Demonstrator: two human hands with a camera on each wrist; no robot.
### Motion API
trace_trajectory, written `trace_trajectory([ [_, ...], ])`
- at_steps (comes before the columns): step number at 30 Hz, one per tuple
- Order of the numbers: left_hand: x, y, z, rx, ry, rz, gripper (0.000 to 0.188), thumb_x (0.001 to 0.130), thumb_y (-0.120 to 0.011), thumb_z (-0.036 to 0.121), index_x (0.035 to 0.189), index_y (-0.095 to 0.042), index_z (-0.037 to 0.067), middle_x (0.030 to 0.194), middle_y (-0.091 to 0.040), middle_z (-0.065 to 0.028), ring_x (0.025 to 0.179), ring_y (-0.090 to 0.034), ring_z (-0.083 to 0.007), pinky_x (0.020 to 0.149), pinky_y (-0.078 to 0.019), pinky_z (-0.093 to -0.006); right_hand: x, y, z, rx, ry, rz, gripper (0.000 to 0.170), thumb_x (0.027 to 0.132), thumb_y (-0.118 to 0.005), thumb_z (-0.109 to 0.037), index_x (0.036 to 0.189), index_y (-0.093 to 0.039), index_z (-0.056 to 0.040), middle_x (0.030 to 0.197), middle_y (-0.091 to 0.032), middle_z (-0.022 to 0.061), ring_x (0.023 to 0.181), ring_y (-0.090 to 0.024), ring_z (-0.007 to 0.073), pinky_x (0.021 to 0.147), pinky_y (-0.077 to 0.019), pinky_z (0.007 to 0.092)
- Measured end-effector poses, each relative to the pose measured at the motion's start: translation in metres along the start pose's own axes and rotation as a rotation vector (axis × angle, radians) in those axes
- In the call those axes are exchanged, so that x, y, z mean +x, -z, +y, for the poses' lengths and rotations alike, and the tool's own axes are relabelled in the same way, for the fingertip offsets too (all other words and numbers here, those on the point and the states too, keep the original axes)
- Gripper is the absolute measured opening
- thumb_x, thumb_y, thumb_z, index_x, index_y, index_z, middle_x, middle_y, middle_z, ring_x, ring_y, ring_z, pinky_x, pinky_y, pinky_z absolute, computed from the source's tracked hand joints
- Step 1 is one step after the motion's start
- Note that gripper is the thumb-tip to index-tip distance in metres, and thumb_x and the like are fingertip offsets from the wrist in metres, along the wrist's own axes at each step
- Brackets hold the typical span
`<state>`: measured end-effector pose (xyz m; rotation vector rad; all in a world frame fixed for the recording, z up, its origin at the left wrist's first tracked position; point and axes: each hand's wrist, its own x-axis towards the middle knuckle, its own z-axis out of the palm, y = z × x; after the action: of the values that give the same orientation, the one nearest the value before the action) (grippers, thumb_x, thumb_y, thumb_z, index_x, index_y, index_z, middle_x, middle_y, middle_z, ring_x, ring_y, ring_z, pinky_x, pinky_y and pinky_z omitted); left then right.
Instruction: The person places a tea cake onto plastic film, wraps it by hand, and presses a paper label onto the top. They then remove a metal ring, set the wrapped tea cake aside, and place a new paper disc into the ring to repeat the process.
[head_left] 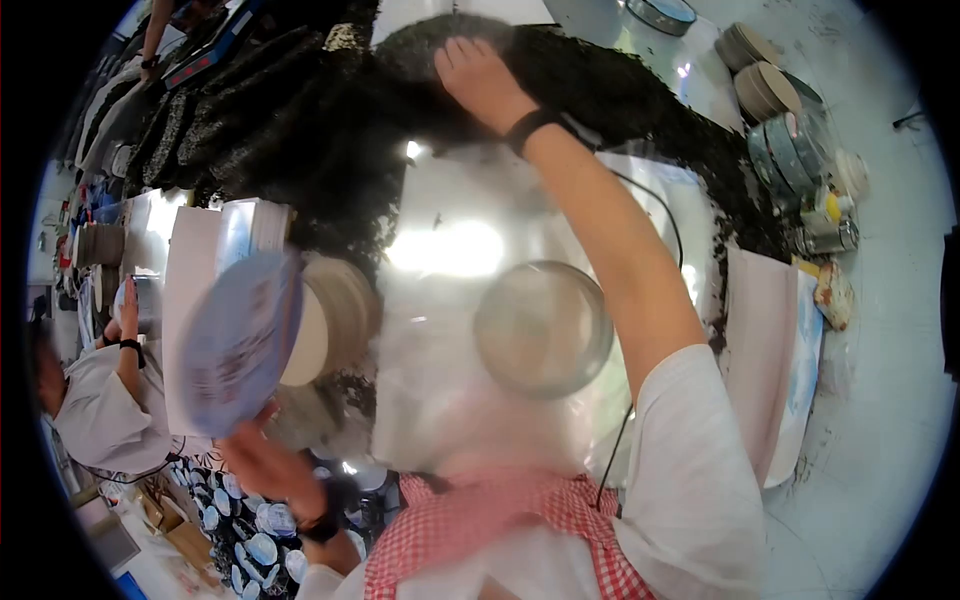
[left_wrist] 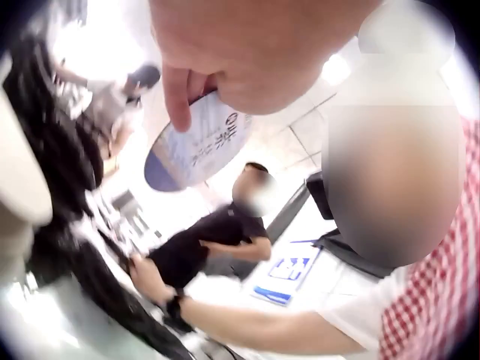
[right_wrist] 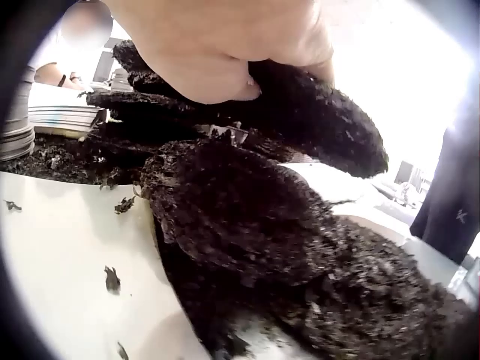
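Note:
My left hand (head_left: pixel 270 465) pinches the lower edge of a blue printed round sheet (head_left: pixel 240 340), held tilted and blurred at the left; in the left wrist view fingers and thumb grip the same sheet (left_wrist: pixel 202 146). My right hand (head_left: pixel 482 82) reaches to the far side and grips a dark round cake of dried seaweed (right_wrist: pixel 322 120), above other dark cakes (right_wrist: pixel 232 210). Between my arms a round clear lid or dish (head_left: pixel 543 328) lies on the pale shiny work surface (head_left: pixel 430 350).
Round pale discs (head_left: pixel 335 320) are stacked left of the surface. Dark seaweed (head_left: pixel 320 160) heaps along the far side. Flat stacks of sheets (head_left: pixel 755 350) stand at the right, with round tins (head_left: pixel 790 150) beyond. Another person (head_left: pixel 110 400) works at the far left.

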<state>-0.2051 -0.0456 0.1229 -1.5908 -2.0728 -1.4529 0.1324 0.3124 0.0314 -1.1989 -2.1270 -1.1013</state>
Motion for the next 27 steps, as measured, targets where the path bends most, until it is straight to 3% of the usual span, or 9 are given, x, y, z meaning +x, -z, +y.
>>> trace_trajectory([
  [2, -0.039, -0.041, 0.043, -0.486, -0.150, -0.433, 0.025, 0.096, -0.044, 0.001, 0.114, -0.059, -0.010, 0.119, -0.063, -0.0233, 0.106, -0.064, -0.0309, 0.092, -0.0518, -0.0401, 0.003, 0.028, 0.027, -0.077, 0.087, 0.080, 0.028, 0.078, -0.061, -0.015, 0.103, -0.061, -0.0029, 0.101, -0.065, 0.0120, 0.102, -0.061, 0.0254, 0.090, -0.0472, 0.0358],
  [4, -0.066, -0.080, 0.073, -0.411, -0.644, -0.777, 0.030, 0.082, -0.052, -0.001, 0.110, -0.065, -0.002, 0.125, -0.059, -0.0231, 0.117, -0.057, -0.0381, 0.103, -0.0431, -0.0471, 0.001, 0.075, 0.048, -0.150, 0.072, 0.091, 0.031, 0.080, -0.059, -0.012, 0.110, -0.060, -0.0012, 0.108, -0.065, 0.0131, 0.106, -0.061, 0.0259, 0.093, -0.0472, 0.0359],
  [8, -0.119, -0.106, 0.093, -0.059, -0.816, -1.180, 0.041, 0.083, -0.065, 0.029, 0.117, -0.062, 0.006, 0.135, -0.051, -0.0177, 0.132, -0.043, -0.0345, 0.112, -0.0136, -0.0626, -0.032, 0.189, 0.098, -0.130, 0.111, -0.071, 0.040, 0.084, -0.054, -0.014, 0.119, -0.058, 0.0056, 0.123, -0.060, 0.0211, 0.119, -0.056, 0.0312, 0.104, -0.0412, 0.0411],
  [12, -0.124, -0.163, 0.123, -0.275, -0.941, -0.981, 0.045, 0.087, -0.058, 0.045, 0.122, -0.062, 0.017, 0.154, -0.025, -0.0203, 0.144, -0.019, -0.0380, 0.108, -0.0112, -0.0691, -0.092, 0.280, 0.111, -0.204, 0.081, -0.175, 0.041, 0.083, -0.055, -0.012, 0.121, -0.056, 0.0057, 0.126, -0.058, 0.0217, 0.122, -0.054, 0.0312, 0.105, -0.0413, 0.0408],
  [15, -0.156, -0.201, 0.090, 0.057, -0.992, -1.207, 0.057, 0.088, -0.054, 0.045, 0.142, -0.045, 0.031, 0.153, -0.024, -0.0258, 0.139, -0.025, -0.0464, 0.107, -0.0146, -0.0704, -0.136, 0.331, 0.107, -0.192, -0.002, -0.213, 0.037, 0.084, -0.056, -0.008, 0.119, -0.057, 0.0026, 0.122, -0.060, 0.0178, 0.116, -0.057, 0.0299, 0.101, -0.0446, 0.0398],
  [20, -0.150, -0.187, 0.093, -0.058, -0.950, -1.283, 0.056, 0.094, -0.047, 0.042, 0.144, -0.041, 0.019, 0.145, -0.033, -0.0312, 0.134, -0.030, -0.0523, 0.106, -0.0202, -0.0674, -0.178, 0.382, 0.062, -0.062, -0.144, -0.231, 0.040, 0.085, -0.054, -0.002, 0.125, -0.055, 0.0044, 0.130, -0.056, 0.0197, 0.121, -0.055, 0.0330, 0.101, -0.0452, 0.0436],
  [23, -0.133, -0.178, 0.089, -0.461, -0.476, -1.553, 0.045, 0.098, -0.048, 0.033, 0.135, -0.050, 0.007, 0.144, -0.041, -0.0231, 0.134, -0.040, -0.0347, 0.108, -0.0333, -0.0465, -0.179, 0.403, -0.007, 0.071, -0.173, -0.240, 0.040, 0.084, -0.056, -0.003, 0.123, -0.057, 0.0060, 0.133, -0.054, 0.0225, 0.126, -0.051, 0.0373, 0.106, -0.0420, 0.0478],
  [25, -0.108, -0.151, 0.071, -0.702, 0.200, -1.196, 0.037, 0.100, -0.047, 0.020, 0.132, -0.051, 0.001, 0.125, -0.060, -0.0159, 0.117, -0.057, -0.0242, 0.100, -0.0434, -0.0343, -0.190, 0.400, -0.063, 0.293, -0.158, -0.195, 0.040, 0.082, -0.057, -0.006, 0.120, -0.058, 0.0069, 0.127, -0.057, 0.0255, 0.125, -0.051, 0.0403, 0.103, -0.0443, 0.0493],
  [27, -0.090, -0.140, 0.057, -1.039, 0.442, -0.686, 0.034, 0.101, -0.046, 0.016, 0.129, -0.052, -0.001, 0.120, -0.062, -0.0113, 0.114, -0.059, -0.0209, 0.100, -0.0444, -0.0345, -0.211, 0.395, -0.106, 0.393, -0.105, -0.283, 0.041, 0.079, -0.057, -0.009, 0.116, -0.060, 0.0075, 0.125, -0.058, 0.0245, 0.121, -0.054, 0.0387, 0.103, -0.0448, 0.0477],
])
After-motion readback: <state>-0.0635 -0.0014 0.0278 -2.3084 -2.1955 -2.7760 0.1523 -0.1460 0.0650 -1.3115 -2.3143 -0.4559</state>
